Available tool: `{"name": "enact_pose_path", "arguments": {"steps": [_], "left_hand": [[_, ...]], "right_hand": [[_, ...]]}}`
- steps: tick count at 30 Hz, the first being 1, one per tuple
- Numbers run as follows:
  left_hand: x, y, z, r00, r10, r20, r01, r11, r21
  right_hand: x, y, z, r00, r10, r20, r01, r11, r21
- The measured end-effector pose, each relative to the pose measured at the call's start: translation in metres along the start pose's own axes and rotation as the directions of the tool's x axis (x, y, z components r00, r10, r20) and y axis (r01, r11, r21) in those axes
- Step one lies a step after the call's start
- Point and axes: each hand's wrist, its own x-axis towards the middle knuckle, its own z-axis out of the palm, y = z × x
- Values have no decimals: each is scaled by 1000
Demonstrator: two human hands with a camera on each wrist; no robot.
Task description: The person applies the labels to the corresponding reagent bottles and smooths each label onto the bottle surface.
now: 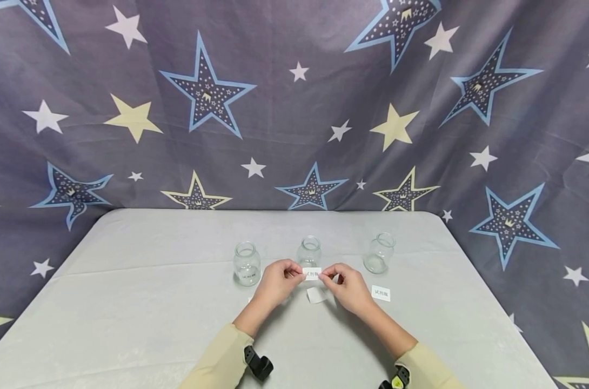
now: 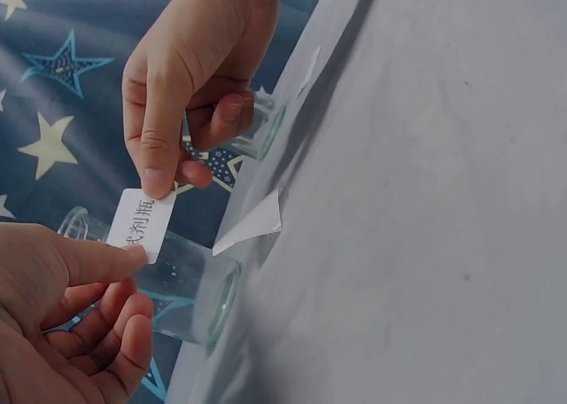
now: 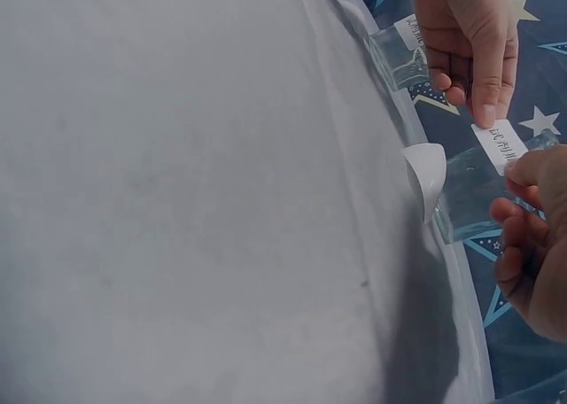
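Between my two hands a white label (image 1: 312, 274) with printed characters is stretched flat. My left hand (image 1: 276, 283) pinches one end of it between thumb and finger, and my right hand (image 1: 349, 288) pinches the other. Just behind the label stands a clear glass jar (image 1: 309, 246), partly covered by it; the wrist views show the label in front of the jar (image 2: 190, 284), but whether they touch I cannot tell. A curled piece of white paper (image 3: 427, 175) lies on the table in front of that jar.
To the left is another glass jar (image 1: 247, 259) bearing a similar label. A third jar (image 1: 379, 252) stands at the right, with a printed label (image 1: 381, 293) lying in front of it. A star-patterned curtain (image 1: 270, 108) borders the grey-white tabletop (image 1: 144, 302).
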Motion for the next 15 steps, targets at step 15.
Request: {"name": "enact_pose_path", "arguments": {"steps": [15], "left_hand": [[5, -1, 4, 998, 36, -49, -34, 998, 47]], "right_hand": [[8, 7, 6, 1000, -8, -11, 8, 1000, -8]]}}
